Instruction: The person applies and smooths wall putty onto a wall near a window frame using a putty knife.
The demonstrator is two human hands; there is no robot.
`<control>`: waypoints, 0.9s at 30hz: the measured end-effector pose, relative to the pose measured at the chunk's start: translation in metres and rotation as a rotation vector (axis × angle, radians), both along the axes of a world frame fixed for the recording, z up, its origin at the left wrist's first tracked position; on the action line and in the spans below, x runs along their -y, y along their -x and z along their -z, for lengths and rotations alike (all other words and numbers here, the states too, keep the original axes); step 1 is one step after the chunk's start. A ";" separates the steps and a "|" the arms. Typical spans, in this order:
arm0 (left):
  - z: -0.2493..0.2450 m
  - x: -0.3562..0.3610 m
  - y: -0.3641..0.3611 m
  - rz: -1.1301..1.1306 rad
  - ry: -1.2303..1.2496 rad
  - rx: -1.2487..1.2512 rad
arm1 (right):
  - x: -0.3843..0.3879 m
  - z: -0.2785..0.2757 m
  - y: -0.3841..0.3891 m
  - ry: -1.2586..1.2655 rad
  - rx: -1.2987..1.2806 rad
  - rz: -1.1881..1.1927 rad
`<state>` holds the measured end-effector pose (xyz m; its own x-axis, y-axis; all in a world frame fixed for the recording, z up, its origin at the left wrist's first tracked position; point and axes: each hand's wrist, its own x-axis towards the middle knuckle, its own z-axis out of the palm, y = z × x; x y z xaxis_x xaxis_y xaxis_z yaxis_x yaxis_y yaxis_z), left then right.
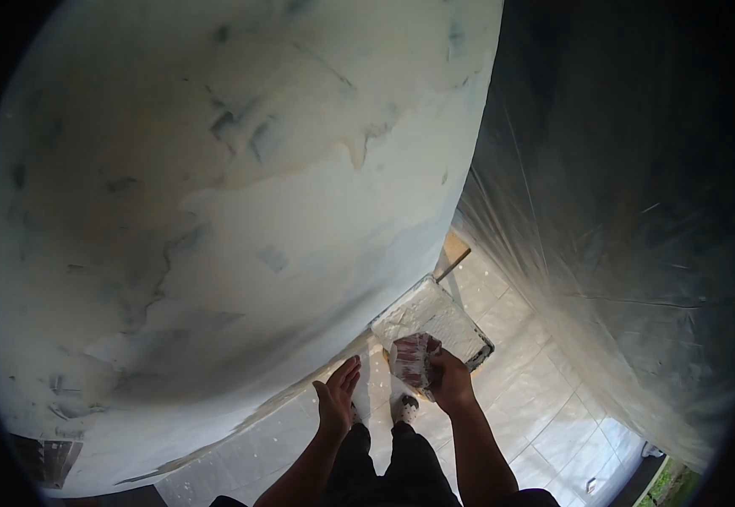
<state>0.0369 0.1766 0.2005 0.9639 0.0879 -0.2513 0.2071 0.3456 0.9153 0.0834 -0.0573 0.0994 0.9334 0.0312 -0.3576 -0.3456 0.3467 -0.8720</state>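
Note:
My right hand [449,380] is closed around a wide paintbrush [412,358], reddish and streaked with white paint. The brush overlaps the near end of a paint tray [425,311], whose surface is coated in thick white paint. My left hand [338,397] holds nothing; its fingers are stretched out and the thumb stands apart. It is raised close to the lower part of a large pale wall [240,211], which has patchy white coating, dark scuffs and a ragged paint edge.
Clear plastic sheeting [587,253] hangs along the right side. A brown stick [453,264] juts out beyond the tray's far end. My feet stand on a paint-spotted tiled floor [502,406]. A dark opening [46,459] is low in the wall at left, and some grass [676,483] shows at lower right.

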 end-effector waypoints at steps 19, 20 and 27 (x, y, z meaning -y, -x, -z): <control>-0.294 -0.152 0.088 -0.406 -0.352 0.834 | -0.192 -0.382 0.054 -0.777 0.187 -0.431; -0.306 -0.171 0.099 -0.442 -0.373 0.908 | -0.209 -0.390 0.060 -0.839 0.223 -0.472; -0.414 -0.292 0.174 -0.544 -0.600 1.161 | -0.324 -0.500 0.118 -0.862 0.371 -0.597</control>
<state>-0.1368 0.4690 0.6147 0.4056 0.3181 0.8569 -0.7847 -0.3596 0.5049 -0.0344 0.2668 0.5995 0.7302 0.6143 0.2989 -0.4266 0.7518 -0.5028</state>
